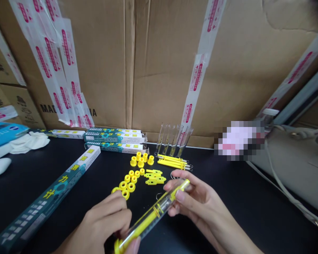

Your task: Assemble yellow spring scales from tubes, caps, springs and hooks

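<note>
A clear-tubed spring scale (155,215) with a yellow rod and a metal spring inside slants up to the right. My left hand (102,222) is closed around its lower end, by a yellow cap (118,246). At the upper end, my right hand (198,208) pinches the tube and a yellow piece (184,184) between thumb and fingers. Beyond my hands lie yellow rings (131,187), taller yellow caps (140,162) and flat yellow tabs (155,180). Yellow rods with springs and hooks (173,163) lie behind them. A loose metal hook (158,196) shows beside the tube.
Several clear tubes (172,141) stand against a large cardboard box (159,70). Printed cartons (113,139) are stacked at the back, and a long one (50,194) lies at left. Crumpled tissue (30,142) is far left. A light bag (296,173) stands at right.
</note>
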`<state>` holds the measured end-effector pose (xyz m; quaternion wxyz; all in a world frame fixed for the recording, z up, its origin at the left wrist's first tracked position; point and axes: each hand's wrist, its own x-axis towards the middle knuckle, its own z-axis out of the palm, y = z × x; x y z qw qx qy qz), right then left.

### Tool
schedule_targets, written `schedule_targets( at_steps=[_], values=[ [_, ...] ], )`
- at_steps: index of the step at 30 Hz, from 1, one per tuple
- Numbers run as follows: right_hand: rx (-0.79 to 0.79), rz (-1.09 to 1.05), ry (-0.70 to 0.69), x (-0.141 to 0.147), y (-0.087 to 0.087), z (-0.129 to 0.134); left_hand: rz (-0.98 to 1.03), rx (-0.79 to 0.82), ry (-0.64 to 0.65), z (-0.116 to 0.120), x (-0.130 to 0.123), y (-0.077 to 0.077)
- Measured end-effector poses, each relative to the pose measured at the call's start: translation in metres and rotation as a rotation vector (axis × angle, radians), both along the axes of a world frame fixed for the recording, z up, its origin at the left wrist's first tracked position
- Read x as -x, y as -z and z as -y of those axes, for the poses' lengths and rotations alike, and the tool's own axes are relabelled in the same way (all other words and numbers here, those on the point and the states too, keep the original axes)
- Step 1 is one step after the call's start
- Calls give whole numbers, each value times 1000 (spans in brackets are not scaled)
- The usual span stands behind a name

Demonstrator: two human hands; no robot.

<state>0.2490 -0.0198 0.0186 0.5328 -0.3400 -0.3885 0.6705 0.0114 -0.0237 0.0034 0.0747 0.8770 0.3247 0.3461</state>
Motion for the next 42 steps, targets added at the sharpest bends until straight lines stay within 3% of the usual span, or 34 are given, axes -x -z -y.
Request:
schedule_targets(
  at_steps=[10,14,17,21,26,33,35,42],
  values=[
    [36,-63,-54,12,7,2,129,341,-9,3,0,15],
    [21,-54,-90,18,11,4,213,614,60,4,-1,15],
    [29,-62,-116,20,12,5,270,697,17,8,-3,10],
    [26,-97,-134,19,9,7,352,594,12,9,1,8],
    [23,-100,-148,16,5,9,201,483,101,3,16,15],
    [0,-69,-86,15,14,5,-53,-69,19,1,15,26],
    [-21,-88,-88,15,16,3,-119,-163,14,1,11,26],
    [-1,-52,-56,12,6,9,-231,-177,3,1,6,17]
  ],
)
